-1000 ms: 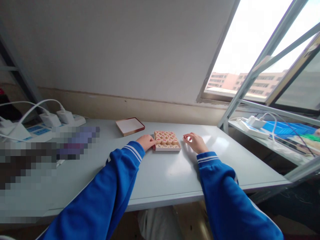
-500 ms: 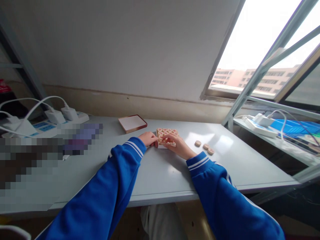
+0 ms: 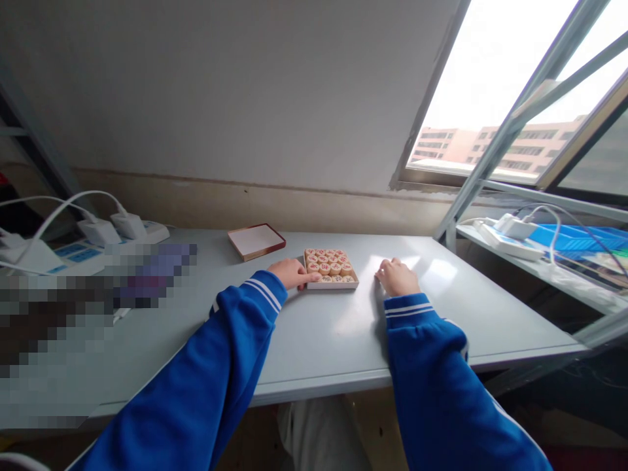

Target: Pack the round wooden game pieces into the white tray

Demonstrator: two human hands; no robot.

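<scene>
A shallow white-edged box (image 3: 333, 285) on the grey table holds several round wooden pieces (image 3: 335, 269) with red characters, in rows; those in the front row sit lower. My left hand (image 3: 293, 273) rests at the box's left side, fingers closed on its edge, with the thumb by the front left corner. To the right of the box, my right hand (image 3: 398, 278) is over the table with fingers bent together; what they hold, if anything, is hidden. The loose pieces seen earlier on that side are not visible.
An open box lid (image 3: 257, 241) lies behind my left hand. Power strips with white plugs (image 3: 99, 230) and cables are at the left, near a pixelated area. On the right, a shelf carries another power strip (image 3: 509, 238) and a blue tray (image 3: 564, 239).
My right hand has left the box and moved right, to where the loose pieces lay. My left hand stays at the box, its thumb now along the front left corner.
</scene>
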